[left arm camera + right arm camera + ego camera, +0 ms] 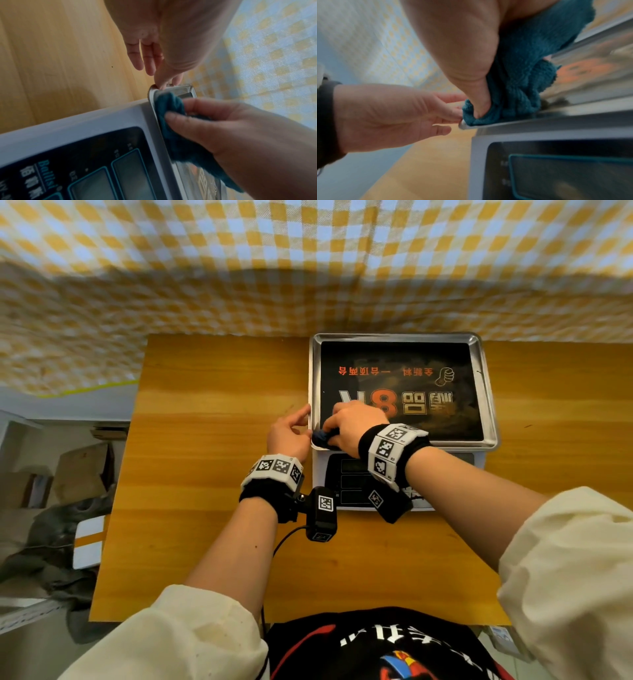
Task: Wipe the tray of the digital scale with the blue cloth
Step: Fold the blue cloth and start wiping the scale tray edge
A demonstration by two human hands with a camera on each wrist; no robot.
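The digital scale (320, 470) stands on the wooden table, its steel tray (397, 337) lined with a black printed sheet. My right hand (352, 422) grips the bunched blue cloth (322, 437) and presses it on the tray's near left corner. The right wrist view shows the cloth (522, 81) lying over the tray rim (505, 123) under my thumb. My left hand (291, 429) is beside the tray's left edge. Its straight fingertips (163, 82) touch the rim (151, 94) just beyond the cloth (169, 106). The scale's display panel (120, 169) faces me.
The wooden table (212, 440) stretches to the left and toward me, its left edge at about (113, 508). A yellow checked curtain (239, 268) hangs behind it. Cardboard boxes and grey fabric (61, 508) lie on the floor to the left.
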